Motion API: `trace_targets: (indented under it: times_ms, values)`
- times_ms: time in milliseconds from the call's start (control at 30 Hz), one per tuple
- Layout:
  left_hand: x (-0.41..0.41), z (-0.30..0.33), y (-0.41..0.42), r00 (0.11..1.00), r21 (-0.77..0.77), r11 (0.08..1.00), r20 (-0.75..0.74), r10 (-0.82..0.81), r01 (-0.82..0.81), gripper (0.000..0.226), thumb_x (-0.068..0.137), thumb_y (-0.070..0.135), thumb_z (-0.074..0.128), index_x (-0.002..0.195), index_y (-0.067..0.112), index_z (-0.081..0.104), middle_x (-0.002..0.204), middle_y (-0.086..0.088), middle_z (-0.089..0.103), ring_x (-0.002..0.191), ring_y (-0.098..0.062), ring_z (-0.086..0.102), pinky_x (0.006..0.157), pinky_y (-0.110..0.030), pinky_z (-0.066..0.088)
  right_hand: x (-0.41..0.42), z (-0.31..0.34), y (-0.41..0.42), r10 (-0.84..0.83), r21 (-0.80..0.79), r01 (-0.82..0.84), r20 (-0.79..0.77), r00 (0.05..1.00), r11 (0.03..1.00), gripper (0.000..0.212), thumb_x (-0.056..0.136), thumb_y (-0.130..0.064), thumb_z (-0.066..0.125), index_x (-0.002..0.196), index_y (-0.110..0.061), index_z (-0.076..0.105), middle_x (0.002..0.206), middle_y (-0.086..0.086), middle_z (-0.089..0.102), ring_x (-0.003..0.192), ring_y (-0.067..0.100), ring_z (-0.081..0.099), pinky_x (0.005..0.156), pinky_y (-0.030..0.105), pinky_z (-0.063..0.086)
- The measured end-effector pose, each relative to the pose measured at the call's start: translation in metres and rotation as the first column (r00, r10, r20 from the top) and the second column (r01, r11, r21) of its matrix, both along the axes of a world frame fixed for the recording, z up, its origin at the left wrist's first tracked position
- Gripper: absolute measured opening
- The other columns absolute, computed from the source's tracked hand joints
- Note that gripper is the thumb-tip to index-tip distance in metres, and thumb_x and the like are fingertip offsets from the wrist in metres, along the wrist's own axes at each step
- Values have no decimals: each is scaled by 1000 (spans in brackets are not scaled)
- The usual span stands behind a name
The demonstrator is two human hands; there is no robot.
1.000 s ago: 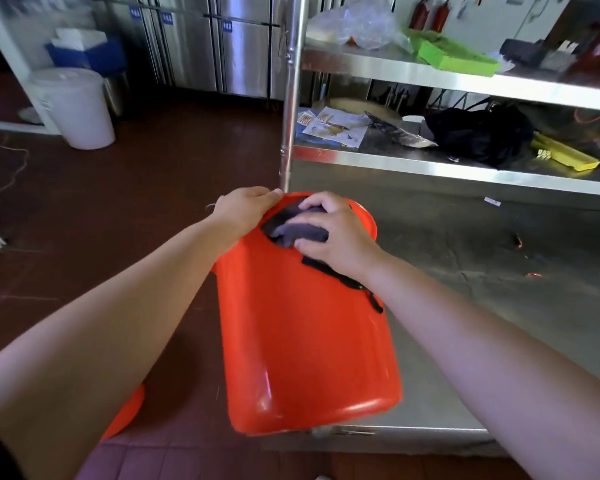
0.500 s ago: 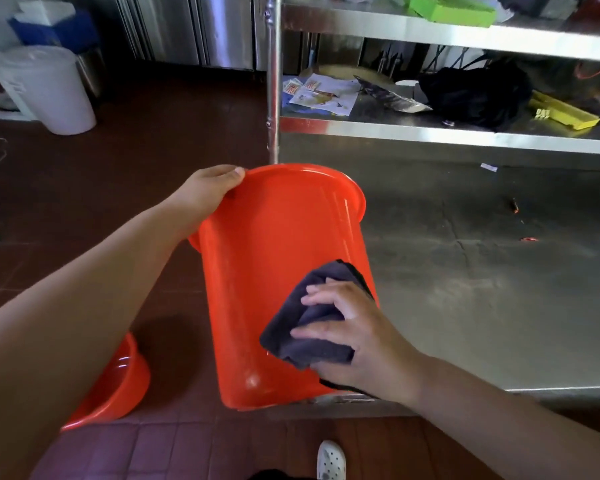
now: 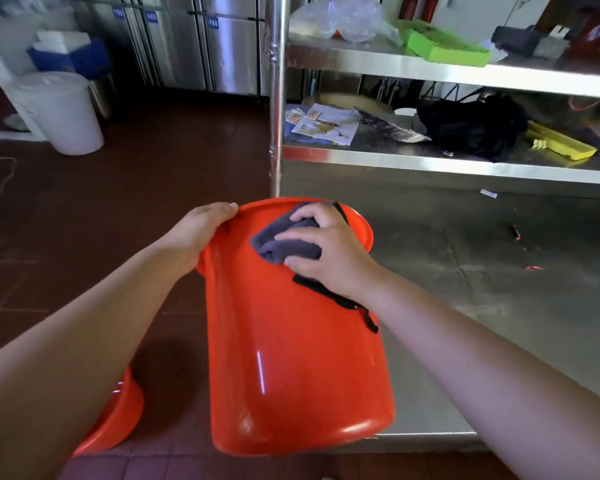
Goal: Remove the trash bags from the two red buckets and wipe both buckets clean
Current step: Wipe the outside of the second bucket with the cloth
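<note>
Red plastic fills the middle of our view: the red bucket (image 3: 291, 358) lies tilted on the front edge of the steel desk (image 3: 482, 306), its base toward us and its rim pointing away toward the shelves. Our left hand (image 3: 201, 233) grips the rim on the near left side, fingers curled over the edge. Our right hand (image 3: 326, 251) presses a folded grey cloth (image 3: 284, 244) against the upper outside wall just below the rim, with fingers bent around the cloth and pinching it. A black strap (image 3: 340, 299) hangs from under that hand and trails down the bucket's side beside our wrist.

A second red bucket (image 3: 118, 420) sits on the dark red tiled floor (image 3: 136, 188) at lower left, partly hidden behind our left forearm; we cannot tell what is inside it.

Behind the desk, a steel shelf unit (image 3: 430, 161) carries printed papers (image 3: 323, 124), a black bag (image 3: 471, 129) and a yellow tray (image 3: 561, 145) on its lower level, with a green tray (image 3: 444, 46) and a clear plastic bag (image 3: 340, 17) above. A white lidded bin (image 3: 59, 112) stands on the floor at far left.
</note>
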State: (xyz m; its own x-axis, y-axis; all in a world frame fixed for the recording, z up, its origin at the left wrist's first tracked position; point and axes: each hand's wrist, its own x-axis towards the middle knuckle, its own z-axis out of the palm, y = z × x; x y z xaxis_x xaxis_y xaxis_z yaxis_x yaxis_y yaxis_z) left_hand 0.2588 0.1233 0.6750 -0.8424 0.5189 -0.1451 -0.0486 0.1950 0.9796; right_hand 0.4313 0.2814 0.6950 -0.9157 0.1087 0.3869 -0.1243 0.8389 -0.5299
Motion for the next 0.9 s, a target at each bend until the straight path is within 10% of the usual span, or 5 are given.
trace_targets:
  times_ms: [300,733,900]
  values:
    - [9,-4,16,997,33,998,-49,-52,54,19,94,22,51,81,19,65,74,0,60,64,-8,54,62,-24,42,1,5,8,-15,78,9,72,997,997,30,77,-22,76,107,-18,72,125,5,50,118,18,43,98,19,24]
    - [16,16,21,984,-54,997,-163,-65,57,24,89,7,46,93,9,70,71,5,67,56,3,59,57,-12,48,127,-30,-33,167,135,-178,85,982,975,30,74,-18,80,103,-14,74,119,12,60,122,28,51,105,46,38]
    - [36,43,58,852,-371,923,-447,-272,100,44,83,59,43,93,25,67,91,-1,67,85,-17,60,82,-35,46,124,-32,-42,163,172,-176,89,983,969,30,73,-21,81,102,-17,75,118,11,61,123,27,51,105,46,38]
